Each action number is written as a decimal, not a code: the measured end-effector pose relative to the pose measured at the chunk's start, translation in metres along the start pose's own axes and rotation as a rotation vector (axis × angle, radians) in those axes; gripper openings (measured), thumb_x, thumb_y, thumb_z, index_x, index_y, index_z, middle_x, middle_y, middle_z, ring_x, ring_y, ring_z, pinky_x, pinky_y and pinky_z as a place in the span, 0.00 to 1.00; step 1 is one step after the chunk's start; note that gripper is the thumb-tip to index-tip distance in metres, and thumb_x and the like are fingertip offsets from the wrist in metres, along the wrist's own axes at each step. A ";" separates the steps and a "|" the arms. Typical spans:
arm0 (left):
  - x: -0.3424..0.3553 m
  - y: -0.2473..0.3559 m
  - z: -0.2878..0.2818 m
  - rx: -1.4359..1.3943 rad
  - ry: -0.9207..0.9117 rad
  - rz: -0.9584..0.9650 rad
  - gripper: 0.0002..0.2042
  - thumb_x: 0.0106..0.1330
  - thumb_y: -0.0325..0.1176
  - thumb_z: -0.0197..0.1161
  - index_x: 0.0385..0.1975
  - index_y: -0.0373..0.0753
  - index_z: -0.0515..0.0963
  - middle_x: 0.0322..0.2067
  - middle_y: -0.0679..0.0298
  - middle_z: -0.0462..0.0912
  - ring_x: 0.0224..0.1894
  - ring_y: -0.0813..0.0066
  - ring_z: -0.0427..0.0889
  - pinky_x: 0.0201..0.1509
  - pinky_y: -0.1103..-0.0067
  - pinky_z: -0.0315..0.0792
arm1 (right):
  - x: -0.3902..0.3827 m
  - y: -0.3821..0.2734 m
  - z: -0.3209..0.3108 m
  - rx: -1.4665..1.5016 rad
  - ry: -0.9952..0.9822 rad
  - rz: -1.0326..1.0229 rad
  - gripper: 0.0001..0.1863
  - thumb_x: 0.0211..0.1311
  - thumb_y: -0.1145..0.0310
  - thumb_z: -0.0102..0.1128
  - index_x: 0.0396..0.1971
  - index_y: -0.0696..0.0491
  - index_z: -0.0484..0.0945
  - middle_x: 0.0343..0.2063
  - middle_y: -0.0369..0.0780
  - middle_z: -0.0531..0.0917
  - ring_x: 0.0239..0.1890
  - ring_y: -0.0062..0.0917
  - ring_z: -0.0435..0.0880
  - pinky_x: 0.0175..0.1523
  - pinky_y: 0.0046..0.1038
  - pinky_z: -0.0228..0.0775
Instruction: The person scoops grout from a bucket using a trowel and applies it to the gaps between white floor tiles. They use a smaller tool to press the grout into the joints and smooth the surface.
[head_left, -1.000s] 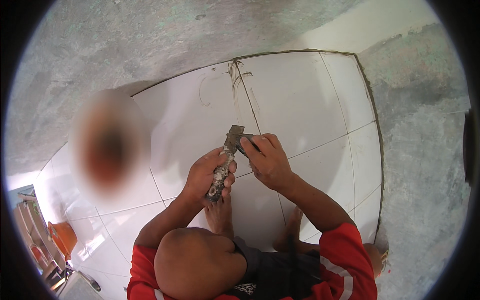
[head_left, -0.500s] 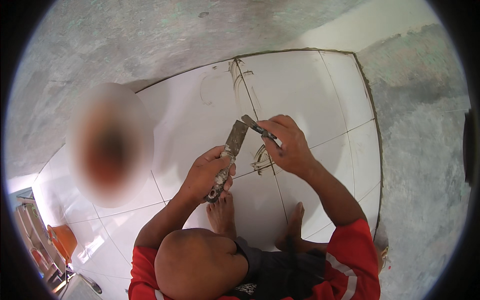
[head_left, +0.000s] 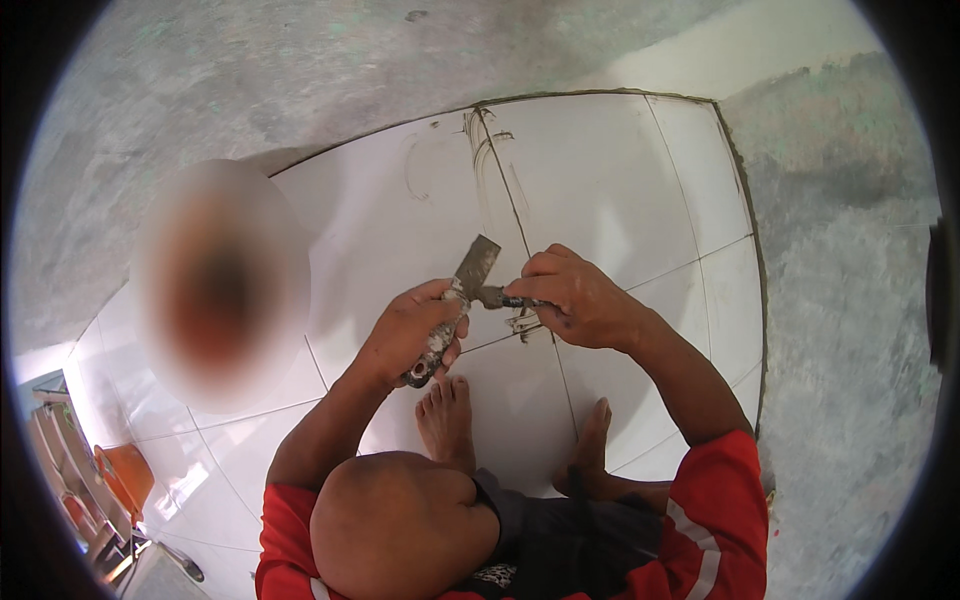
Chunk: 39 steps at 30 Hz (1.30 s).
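Note:
My left hand [head_left: 402,328] is closed round the crusted handle of a putty knife [head_left: 479,259], its dirty rectangular blade pointing away from me. A smaller putty knife [head_left: 491,297] is gripped in my right hand [head_left: 588,303]. Its short blade is at the base of the larger blade and seems to touch it. Below both tools lie white floor tiles [head_left: 590,160] with dark grout in the joints. Brown grout smears [head_left: 522,323] mark the tile joint under my right hand, with more along the same joint towards the wall.
My bare feet [head_left: 447,420] are on the tiles near the tools. Grey plastered walls [head_left: 300,70] rise on the far and right sides. A blurred patch [head_left: 220,290] covers part of the left. An orange object, perhaps a chair [head_left: 125,475], stands at the lower left.
The small putty knife in my right hand has moved from the larger blade's tip down to its base, nearer the handle. My left hand has hardly moved.

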<state>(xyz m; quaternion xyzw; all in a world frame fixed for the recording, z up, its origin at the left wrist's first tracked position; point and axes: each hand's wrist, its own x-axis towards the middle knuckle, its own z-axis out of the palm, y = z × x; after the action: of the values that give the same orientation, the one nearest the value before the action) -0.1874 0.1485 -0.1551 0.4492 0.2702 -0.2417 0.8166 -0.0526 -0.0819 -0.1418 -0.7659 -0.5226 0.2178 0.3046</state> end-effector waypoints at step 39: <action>-0.001 0.059 0.073 0.767 0.171 -0.060 0.13 0.70 0.27 0.54 0.52 0.37 0.73 0.24 0.66 0.77 0.17 0.80 0.76 0.18 0.82 0.70 | -0.297 0.153 0.040 0.825 1.031 0.941 0.19 0.58 0.67 0.68 0.48 0.59 0.83 0.36 0.36 0.85 0.35 0.21 0.81 0.41 0.25 0.73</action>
<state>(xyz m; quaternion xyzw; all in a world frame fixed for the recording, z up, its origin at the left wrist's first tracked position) -0.1347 0.1133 -0.0858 0.7323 0.2401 -0.3106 0.5565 -0.0826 -0.3907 -0.2722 -0.7355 0.1830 0.1178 0.6416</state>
